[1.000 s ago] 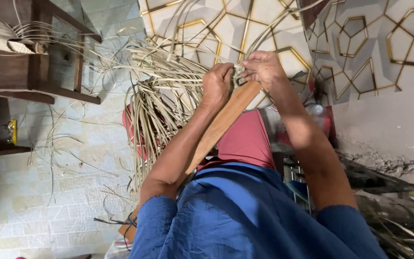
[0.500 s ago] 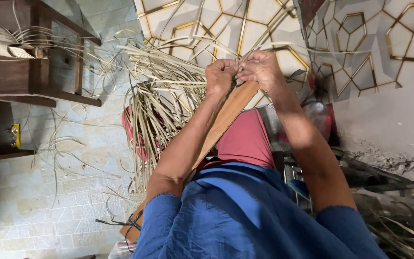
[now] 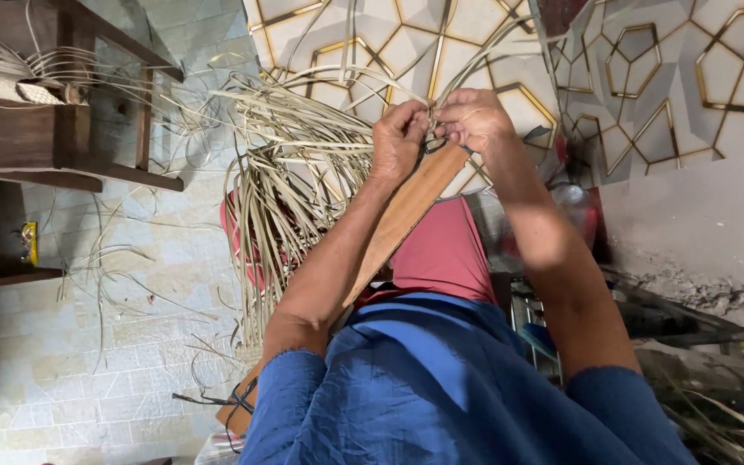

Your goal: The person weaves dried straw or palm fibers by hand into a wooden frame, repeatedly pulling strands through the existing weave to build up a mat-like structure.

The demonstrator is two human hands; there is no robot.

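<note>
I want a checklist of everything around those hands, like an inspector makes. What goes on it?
Surface: pale tiled floor, strewn with loose strips.
Job's things: bundle of pale straw strips fanned out from the hands; long wooden board lying under the forearms.
Clutter: stray strips on the floor; a woven piece on the dark wooden bench.
Grips: left hand and right hand both pinch strips at the top of the board, close together.
Cables: a black cord near the board's lower end.
Surroundings: wall with gold hexagon pattern; plain grey wall part.
</note>
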